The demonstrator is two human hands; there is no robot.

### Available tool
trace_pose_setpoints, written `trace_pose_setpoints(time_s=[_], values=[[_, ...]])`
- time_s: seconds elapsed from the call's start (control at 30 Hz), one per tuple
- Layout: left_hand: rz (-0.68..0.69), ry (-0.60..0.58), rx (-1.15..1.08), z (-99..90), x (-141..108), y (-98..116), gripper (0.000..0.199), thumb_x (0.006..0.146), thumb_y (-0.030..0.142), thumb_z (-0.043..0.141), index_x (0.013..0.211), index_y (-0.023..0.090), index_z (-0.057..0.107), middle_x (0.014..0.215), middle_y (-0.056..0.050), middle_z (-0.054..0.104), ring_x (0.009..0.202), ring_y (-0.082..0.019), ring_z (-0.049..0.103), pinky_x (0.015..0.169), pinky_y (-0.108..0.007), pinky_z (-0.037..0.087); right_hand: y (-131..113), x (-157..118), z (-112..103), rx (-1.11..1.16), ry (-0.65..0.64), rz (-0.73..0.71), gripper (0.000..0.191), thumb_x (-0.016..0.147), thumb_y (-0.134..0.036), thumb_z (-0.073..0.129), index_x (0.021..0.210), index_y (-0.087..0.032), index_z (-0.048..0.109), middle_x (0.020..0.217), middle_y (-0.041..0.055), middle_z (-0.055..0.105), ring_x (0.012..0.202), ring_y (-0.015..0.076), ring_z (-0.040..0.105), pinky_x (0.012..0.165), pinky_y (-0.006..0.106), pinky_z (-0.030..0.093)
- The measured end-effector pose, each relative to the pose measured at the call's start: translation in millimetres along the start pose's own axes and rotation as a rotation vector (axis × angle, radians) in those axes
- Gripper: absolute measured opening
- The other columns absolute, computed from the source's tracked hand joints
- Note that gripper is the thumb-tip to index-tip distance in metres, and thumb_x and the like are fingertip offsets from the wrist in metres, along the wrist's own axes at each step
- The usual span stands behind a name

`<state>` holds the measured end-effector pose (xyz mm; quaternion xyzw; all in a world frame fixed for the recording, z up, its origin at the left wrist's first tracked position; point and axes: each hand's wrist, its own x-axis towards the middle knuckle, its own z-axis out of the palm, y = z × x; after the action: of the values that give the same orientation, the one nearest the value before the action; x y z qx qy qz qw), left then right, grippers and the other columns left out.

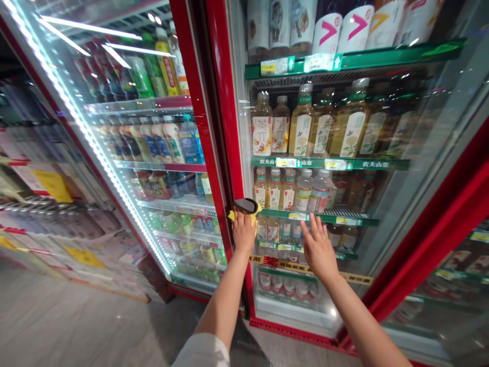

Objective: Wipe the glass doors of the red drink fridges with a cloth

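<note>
Yellow cloth (254,217) (1) touches 1 left hand (243,232).

Inside a bright shop, with a smooth gray floor (95,326). On the left, a tall red drinks fridge (199,109) with a long white light strip (103,155) down its side and white light bars (89,27) mirrored in its glass. Past that, blurry rows of goods (84,219) with yellow cards (53,186). Far right, another fridge (458,295), darker inside.

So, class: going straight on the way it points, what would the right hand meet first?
Probably the glass door, ahead of the bottles behind it; whether the fingers touch it now is unclear.
</note>
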<state>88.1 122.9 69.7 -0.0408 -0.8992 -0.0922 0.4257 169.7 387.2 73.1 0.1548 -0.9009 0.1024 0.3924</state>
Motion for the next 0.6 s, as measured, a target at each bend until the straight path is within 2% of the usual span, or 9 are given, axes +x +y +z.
trace_pose_setpoints(time_s=[0.17, 0.23, 0.37, 0.43, 0.5, 0.6], values=[[-0.046, 0.009, -0.024, 5.8, -42, -8, 0.047, 0.092, 0.019, 0.061, 0.138, 0.014, 0.058, 0.139, -0.023, 0.061, 0.132, -0.036, 0.059, 0.105, -0.051, 0.053, -10, 1, 9, -0.001, 0.003, 0.011, 0.104, 0.087, 0.004, 0.045, 0.162, -0.036, -0.015, 0.172, 0.0074, -0.01, 0.157, 0.0364, 0.013, 0.118, 0.062, 0.038], [-0.029, 0.013, -0.044, 7.3, -40, -10, 0.046, 0.091, 0.019, 0.063, 0.137, 0.014, 0.059, 0.137, -0.022, 0.062, 0.131, -0.036, 0.059, 0.106, -0.05, 0.053, -9, 0, 12, 0.007, 0.006, 0.017, 0.102, 0.088, 0.004, 0.043, 0.162, -0.036, -0.015, 0.172, 0.0075, -0.006, 0.157, 0.0356, 0.014, 0.118, 0.062, 0.039], [0.006, 0.038, -0.074, 6.0, -5, -15, 0.051, 0.094, 0.022, 0.059, 0.144, 0.016, 0.052, 0.149, -0.02, 0.053, 0.143, -0.035, 0.047, 0.116, -0.051, 0.045, -6, -1, 16, 0.026, 0.01, 0.017, 0.1, 0.089, 0.004, 0.043, 0.162, -0.036, -0.013, 0.172, 0.0082, -0.002, 0.157, 0.0359, 0.016, 0.118, 0.063, 0.039], [0.014, 0.046, -0.102, 5.5, 4, -17, 0.055, 0.095, 0.023, 0.057, 0.149, 0.017, 0.046, 0.155, -0.02, 0.047, 0.148, -0.036, 0.041, 0.119, -0.053, 0.041, -6, -1, 18, 0.028, 0.02, 0.023, 0.099, 0.09, 0.002, 0.044, 0.162, -0.036, -0.012, 0.173, 0.0087, 0.0, 0.157, 0.0364, 0.015, 0.118, 0.064, 0.038], [0.024, 0.037, -0.136, 5.6, -4, -19, 0.058, 0.095, 0.023, 0.057, 0.151, 0.018, 0.043, 0.156, -0.02, 0.046, 0.148, -0.036, 0.041, 0.119, -0.055, 0.041, -7, -1, 18, 0.024, 0.03, 0.032, 0.098, 0.091, 0.001, 0.045, 0.162, -0.036, -0.011, 0.173, 0.0087, 0.001, 0.157, 0.0365, 0.014, 0.118, 0.065, 0.038], [0.054, -0.003, -0.162, 6.3, -32, -21, 0.054, 0.093, 0.021, 0.059, 0.147, 0.02, 0.049, 0.147, -0.018, 0.055, 0.142, -0.035, 0.05, 0.114, -0.054, 0.047, -8, -2, 19, 0.019, 0.029, 0.039, 0.098, 0.091, 0.0, 0.046, 0.163, -0.036, -0.009, 0.173, 0.0079, 0.001, 0.157, 0.0357, 0.013, 0.118, 0.065, 0.037]])
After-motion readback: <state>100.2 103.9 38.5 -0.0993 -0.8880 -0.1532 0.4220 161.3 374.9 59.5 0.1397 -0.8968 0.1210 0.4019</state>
